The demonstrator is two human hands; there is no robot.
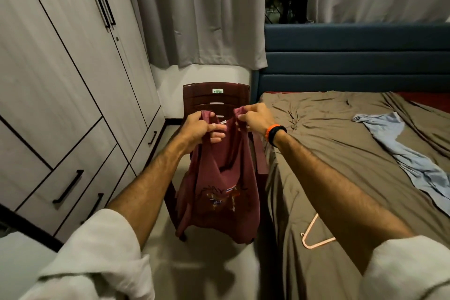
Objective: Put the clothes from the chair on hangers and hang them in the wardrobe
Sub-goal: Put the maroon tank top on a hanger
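Your left hand (pixel 198 129) and right hand (pixel 255 117) each pinch the top edge of the maroon shirt (pixel 219 187), which hangs below them before the chair (pixel 216 97). A pink hanger (pixel 314 236) lies near on the bed (pixel 341 153), right; the wardrobe (pixel 73 80) stands left.

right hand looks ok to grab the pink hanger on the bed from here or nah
Probably yes, once freed: the pink hanger lies uncovered on the bed edge below the right arm, but the right hand is gripping the maroon shirt.
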